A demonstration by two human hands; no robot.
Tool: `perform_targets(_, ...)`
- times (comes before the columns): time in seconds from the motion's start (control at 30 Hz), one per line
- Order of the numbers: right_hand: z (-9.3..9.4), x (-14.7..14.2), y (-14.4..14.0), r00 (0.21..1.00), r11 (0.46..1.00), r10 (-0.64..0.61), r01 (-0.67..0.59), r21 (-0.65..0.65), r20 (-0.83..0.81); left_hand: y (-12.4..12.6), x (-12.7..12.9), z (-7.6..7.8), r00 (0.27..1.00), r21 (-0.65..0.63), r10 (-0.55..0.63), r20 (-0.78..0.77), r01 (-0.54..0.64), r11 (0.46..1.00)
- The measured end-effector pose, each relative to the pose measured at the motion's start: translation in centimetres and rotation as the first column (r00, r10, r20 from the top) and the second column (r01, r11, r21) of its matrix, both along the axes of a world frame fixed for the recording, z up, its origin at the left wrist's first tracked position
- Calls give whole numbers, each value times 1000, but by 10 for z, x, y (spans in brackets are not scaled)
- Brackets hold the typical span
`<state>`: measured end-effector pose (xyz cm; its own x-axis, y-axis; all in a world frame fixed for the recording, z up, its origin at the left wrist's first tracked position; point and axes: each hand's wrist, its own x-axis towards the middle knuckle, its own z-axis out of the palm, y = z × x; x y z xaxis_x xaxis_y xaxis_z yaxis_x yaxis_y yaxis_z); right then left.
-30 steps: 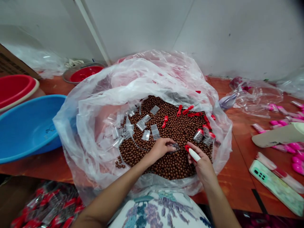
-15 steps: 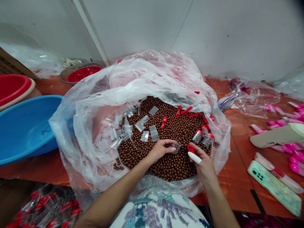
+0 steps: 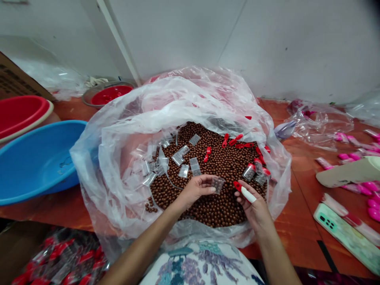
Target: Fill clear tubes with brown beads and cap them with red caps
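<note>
My left hand point(image 3: 196, 192) pinches a small clear plastic container point(image 3: 219, 185) over a heap of small brown balls point(image 3: 213, 215). Some balls seem to show inside or through the container. My right hand point(image 3: 257, 209), just to the right, holds a red flip cap point(image 3: 237, 185) between thumb and fingers. A white cover point(image 3: 248, 194) sits on that thumb. The balls lie in a large translucent plastic bag point(image 3: 89, 158) with its mouth spread. Several empty clear containers point(image 3: 183, 171) rest on the left of the heap. Loose red caps point(image 3: 236, 139) and red-capped containers point(image 3: 248, 171) are at the right.
A blue basin point(image 3: 38, 158) and a red basin point(image 3: 23, 113) stand on the left. Several red-capped containers point(image 3: 68, 257) fill a space below the table edge. At right on the red table point(image 3: 297, 225) are a phone point(image 3: 347, 237), a beige cylinder point(image 3: 347, 172) and pink items point(image 3: 371, 186).
The container in my left hand has tilted and shows more of its clear side. My right hand has turned the red cap slightly. The whole view has shifted a little.
</note>
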<state>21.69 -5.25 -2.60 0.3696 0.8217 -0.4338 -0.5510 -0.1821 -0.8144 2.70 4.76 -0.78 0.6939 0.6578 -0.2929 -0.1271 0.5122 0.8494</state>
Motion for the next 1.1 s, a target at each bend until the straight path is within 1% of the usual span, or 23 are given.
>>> perform_targets(0.1,2,-2,1,1000,999,-12,12,35,-1,-1,0,-1,1000,11,-19,20,19,1000)
perform_targets(0.17,4,-2,1,1000,999,10,-9,54,-25,-2,0,-2,1000,8,-11,15,11,1000)
perform_targets(0.27,7,-3,0,997,998,51,-49,41,-56,-3,0,-3,1000,-7,-8,-7,8,1000)
perform_targets(0.33,8,-4,-1,997,997,70,-68,33,-41,-3,1,-3,1000,-16,-15,-6,15,1000)
perform_targets(0.4,9,-4,-2,993,993,115,-115,30,18,-4,0,-3,1000,-27,-18,-4,18,999)
perform_targets(0.5,9,-4,-2,967,981,185,-191,19,174,-7,-1,-3,1000,-46,-16,-15,16,999)
perform_targets(0.57,11,-4,1,939,975,204,-219,25,277,-10,-1,-4,1000,-52,-13,-16,12,999)
perform_targets(0.67,16,-8,8,893,965,226,-259,34,388,-15,-1,-6,999,-37,-22,-29,21,999)
perform_targets(0.8,21,-16,16,798,933,296,-358,19,525,-19,-1,-11,995,33,-27,-97,31,999)
perform_targets(0.87,22,-19,16,747,909,327,-416,22,579,-20,-2,-13,993,105,-23,-115,36,994)
perform_targets(0.93,22,-20,15,692,884,344,-467,29,634,-19,-3,-14,990,212,-13,-139,42,976)
perform_targets(1.0,22,-19,12,616,860,338,-508,32,711,-18,-5,-13,984,318,8,-177,49,947)
perform_targets(1.1,19,-19,8,451,823,296,-568,15,842,-17,-7,-8,974,399,34,-222,58,915)
